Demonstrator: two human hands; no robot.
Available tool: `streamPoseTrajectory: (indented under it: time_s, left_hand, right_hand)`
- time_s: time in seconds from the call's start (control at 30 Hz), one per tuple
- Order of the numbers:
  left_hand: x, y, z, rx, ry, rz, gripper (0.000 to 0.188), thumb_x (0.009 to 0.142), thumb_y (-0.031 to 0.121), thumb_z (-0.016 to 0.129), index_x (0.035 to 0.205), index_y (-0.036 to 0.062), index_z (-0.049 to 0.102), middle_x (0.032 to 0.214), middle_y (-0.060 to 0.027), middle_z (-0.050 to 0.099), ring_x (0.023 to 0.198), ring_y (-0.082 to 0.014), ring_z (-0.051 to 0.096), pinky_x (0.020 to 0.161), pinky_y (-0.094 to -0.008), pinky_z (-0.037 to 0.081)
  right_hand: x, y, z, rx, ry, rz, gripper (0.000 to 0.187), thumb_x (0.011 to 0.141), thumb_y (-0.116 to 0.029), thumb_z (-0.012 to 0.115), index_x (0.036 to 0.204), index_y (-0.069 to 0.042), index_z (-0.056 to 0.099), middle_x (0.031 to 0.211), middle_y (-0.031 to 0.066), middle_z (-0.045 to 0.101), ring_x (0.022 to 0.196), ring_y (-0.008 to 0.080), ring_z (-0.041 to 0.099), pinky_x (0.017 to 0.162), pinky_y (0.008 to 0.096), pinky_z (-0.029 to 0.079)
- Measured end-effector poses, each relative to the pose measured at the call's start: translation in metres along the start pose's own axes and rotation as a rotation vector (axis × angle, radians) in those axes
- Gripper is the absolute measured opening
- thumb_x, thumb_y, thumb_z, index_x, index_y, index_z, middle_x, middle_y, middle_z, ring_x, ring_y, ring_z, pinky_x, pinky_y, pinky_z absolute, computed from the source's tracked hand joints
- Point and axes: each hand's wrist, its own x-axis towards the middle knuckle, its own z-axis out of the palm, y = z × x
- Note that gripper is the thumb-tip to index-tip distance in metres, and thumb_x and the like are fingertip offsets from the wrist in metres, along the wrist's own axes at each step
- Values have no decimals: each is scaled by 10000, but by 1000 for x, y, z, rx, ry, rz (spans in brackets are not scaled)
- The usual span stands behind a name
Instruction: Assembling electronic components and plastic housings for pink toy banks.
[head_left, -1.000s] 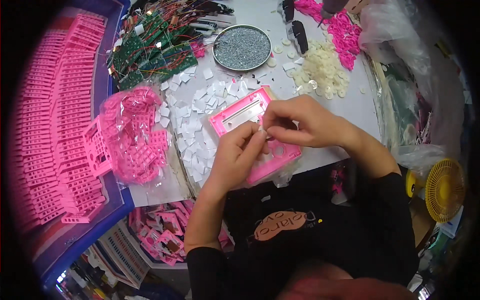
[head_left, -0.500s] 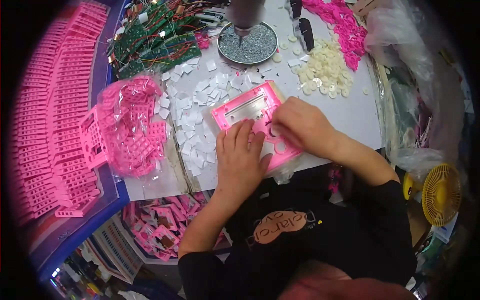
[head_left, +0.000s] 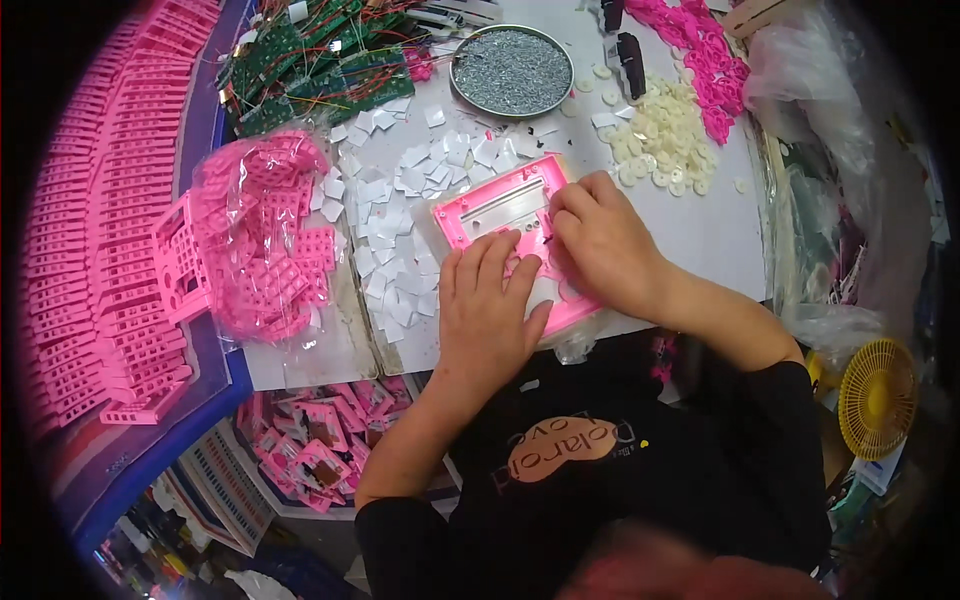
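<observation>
A pink plastic casing [head_left: 505, 203] with a rectangular window lies tilted on the white work table, hollow side up. My left hand [head_left: 487, 305] rests flat on its lower left part, fingers stretched and slightly spread. Over the casing's right edge, my right hand [head_left: 612, 245] bends its fingers down into it. Those fingertips press together, and whatever they pinch is hidden. Small dark bits show in the casing beside them. Both hands cover much of the casing's lower half.
Beyond the casing stands a round dish of screws [head_left: 512, 70]. White square pieces [head_left: 385, 235] scatter to its left, and cream discs [head_left: 665, 135] pile at right. Green circuit boards [head_left: 330, 85], a bag of pink parts [head_left: 265, 240] and stacked pink casings [head_left: 110, 220] fill the left.
The driver that hung over the screw dish is out of view. My right fingers have shifted up along the casing's right side. My left hand stays on the casing.
</observation>
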Motion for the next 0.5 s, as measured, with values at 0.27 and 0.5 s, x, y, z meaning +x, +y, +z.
streamPoseTrajectory:
  time_s: [0.27, 0.5]
  left_hand:
    - [8, 2, -20, -21, -77, 12, 437, 798, 222, 757, 1179, 55, 625, 1323, -167, 561, 1230, -365, 506, 1049, -498, 380]
    - [121, -31, -22, -115, 120, -169, 169, 859, 205, 722, 949, 62, 720, 948, -115, 679, 836, -296, 653, 740, -407, 513]
  right_hand:
    - [-2, 2, 0, 133, -13, 50, 250, 771, -140, 721, 967, -4, 648, 1098, 111, 579, 1009, 325, 514, 823, 410, 478]
    - [-1, 6, -9, 155, 45, 96, 328, 727, -101, 805, 918, -41, 544, 1072, 137, 550, 955, 357, 483, 842, 442, 454]
